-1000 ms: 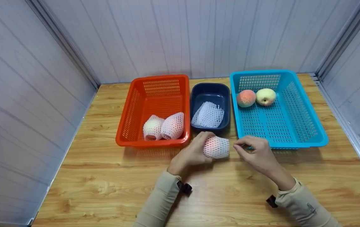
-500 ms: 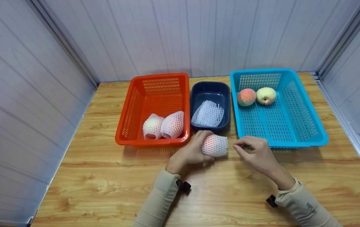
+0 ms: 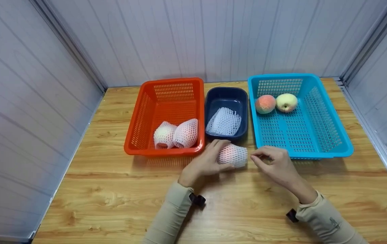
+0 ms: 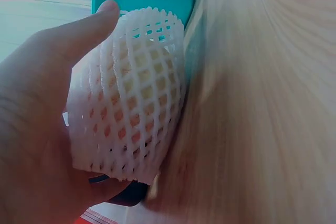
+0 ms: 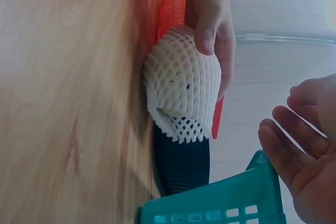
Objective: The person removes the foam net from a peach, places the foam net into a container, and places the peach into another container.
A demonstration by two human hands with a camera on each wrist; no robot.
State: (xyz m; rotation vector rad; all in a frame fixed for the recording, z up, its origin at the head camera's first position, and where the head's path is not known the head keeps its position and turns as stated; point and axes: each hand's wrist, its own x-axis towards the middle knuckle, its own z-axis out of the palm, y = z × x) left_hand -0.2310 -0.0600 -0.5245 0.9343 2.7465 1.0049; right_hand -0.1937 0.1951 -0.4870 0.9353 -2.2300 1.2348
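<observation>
My left hand [image 3: 207, 162] holds a peach [image 4: 139, 108] in a white foam net sleeve [image 5: 181, 80], low over the wooden table. Its thumb lies along the near side and its fingers reach round the far side. The net's open end points right, toward my right hand [image 3: 276, 166]. That hand stays a short way off with loosely bent fingers and nothing in them, beside the near left corner of the blue basket [image 3: 318, 155]. Inside that basket sit a reddish peach [image 3: 265, 104] and a pale yellow one [image 3: 286, 102], both bare.
An orange basket [image 3: 164, 152] at left holds two netted peaches [image 3: 186, 133]. Between the baskets, a navy bin [image 3: 227, 91] contains white foam nets [image 3: 225, 122]. Pale panel walls [image 3: 193, 40] enclose the table [image 3: 112, 203] at the back and sides.
My left thumb has shifted up along the netted peach, which has turned slightly in the hand. The right hand has stayed in place.
</observation>
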